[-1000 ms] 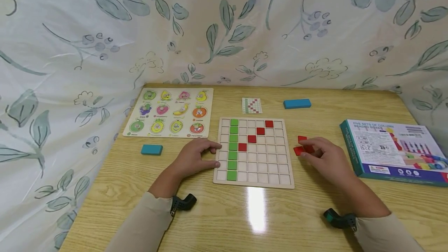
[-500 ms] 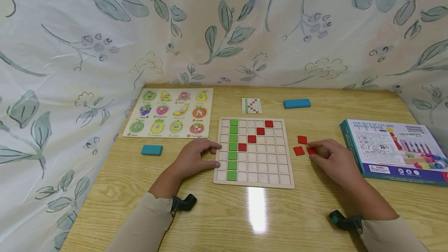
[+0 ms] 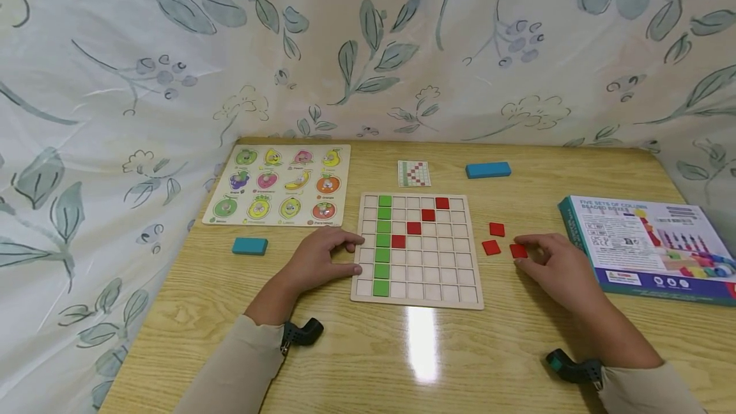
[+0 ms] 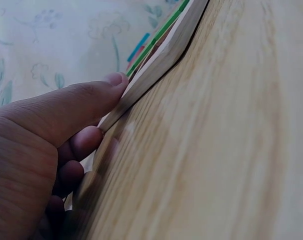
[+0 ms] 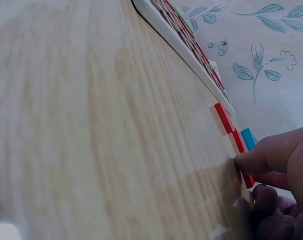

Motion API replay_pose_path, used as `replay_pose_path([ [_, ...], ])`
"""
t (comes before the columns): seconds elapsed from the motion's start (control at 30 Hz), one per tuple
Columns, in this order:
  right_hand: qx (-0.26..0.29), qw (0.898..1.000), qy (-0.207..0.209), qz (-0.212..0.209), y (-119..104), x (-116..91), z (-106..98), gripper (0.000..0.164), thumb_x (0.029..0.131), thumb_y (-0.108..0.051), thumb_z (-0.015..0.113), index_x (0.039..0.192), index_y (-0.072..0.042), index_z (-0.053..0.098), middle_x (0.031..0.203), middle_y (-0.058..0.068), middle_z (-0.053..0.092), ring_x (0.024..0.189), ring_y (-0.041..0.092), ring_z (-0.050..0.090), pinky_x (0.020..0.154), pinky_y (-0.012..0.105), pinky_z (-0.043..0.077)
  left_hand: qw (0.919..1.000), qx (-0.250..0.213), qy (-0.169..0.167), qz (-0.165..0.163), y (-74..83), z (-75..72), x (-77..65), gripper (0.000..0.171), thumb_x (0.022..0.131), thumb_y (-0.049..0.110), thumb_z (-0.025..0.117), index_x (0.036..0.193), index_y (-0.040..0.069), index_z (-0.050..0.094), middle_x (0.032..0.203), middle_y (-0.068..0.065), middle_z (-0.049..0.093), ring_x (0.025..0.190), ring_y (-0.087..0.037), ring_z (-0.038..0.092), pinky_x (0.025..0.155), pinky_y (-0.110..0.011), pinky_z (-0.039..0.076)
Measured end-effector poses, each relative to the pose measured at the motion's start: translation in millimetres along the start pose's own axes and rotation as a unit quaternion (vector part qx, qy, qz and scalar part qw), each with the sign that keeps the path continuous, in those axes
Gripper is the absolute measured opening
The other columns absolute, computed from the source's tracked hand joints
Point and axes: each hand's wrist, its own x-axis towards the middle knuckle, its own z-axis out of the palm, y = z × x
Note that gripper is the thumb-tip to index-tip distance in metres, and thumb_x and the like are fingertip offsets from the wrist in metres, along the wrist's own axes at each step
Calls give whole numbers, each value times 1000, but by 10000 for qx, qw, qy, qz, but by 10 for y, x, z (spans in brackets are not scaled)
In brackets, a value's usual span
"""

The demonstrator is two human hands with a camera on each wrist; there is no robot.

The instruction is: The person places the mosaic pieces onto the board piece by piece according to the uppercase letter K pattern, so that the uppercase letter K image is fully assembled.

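A square wooden grid board point(image 3: 439, 302) lies in the middle of the table, its second column filled with green tiles point(image 3: 381, 271) and several red tiles point(image 3: 413, 228) running diagonally. My left hand point(image 3: 313, 262) is at the board's left edge, thumb straight and fingers loosely curled, the thumb tip touching the rim point(image 4: 151, 75) in the left wrist view. To the right of the board, my right hand point(image 3: 554, 267) pinches a loose red tile point(image 3: 519, 251) between thumb and index finger, low at the tabletop. Two more red tiles point(image 3: 497, 229) lie flat just left of it.
Behind the board lies a small pattern card point(image 3: 414, 174), with a blue block point(image 3: 488, 170) beside it. A fruit picture board point(image 3: 276, 185) and another blue block point(image 3: 250, 246) are at the left. A boxed toy set point(image 3: 650, 248) stands close to the right hand.
My right hand has moved right, drawing the red tile away from the two others, which now show fully. The left hand and the board have stayed put.
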Motion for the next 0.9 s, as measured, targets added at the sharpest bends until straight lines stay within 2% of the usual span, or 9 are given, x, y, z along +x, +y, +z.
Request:
replay_pose_path([
  [0.23,10,9999,128,-46,13,-2,24,37,96,-16,78,131,-5,73,126,21,64,93,30,54,73,37,41,10000,15,22,-32,-12,2,-3,49,86,36,92,130,21,75,102,13,63,99,-13,55,94,-40,46],
  [0.53,31,9991,427,-2,18,-43,78,35,94,-16,82,126,-4,74,112,16,64,84,25,51,64,32,39,10000,3,34,-11,-14,14,-1,47,87,35,92,129,21,76,101,14,63,98,-12,55,93,-40,46],
  [0.7,9,9980,622,-63,3,-54,100,32,93,-15,83,123,-5,75,108,14,66,82,25,50,64,32,38,10000,41,51,33,-15,15,4,46,88,35,91,129,21,76,102,14,63,98,-12,55,93,-40,46],
  [0.9,2,9978,660,-71,-35,-59,111,32,94,-22,84,120,-6,77,111,16,71,86,27,59,67,31,45,10000,42,67,35,-3,10,10,45,88,36,90,129,22,76,101,14,63,98,-12,55,94,-40,46],
])
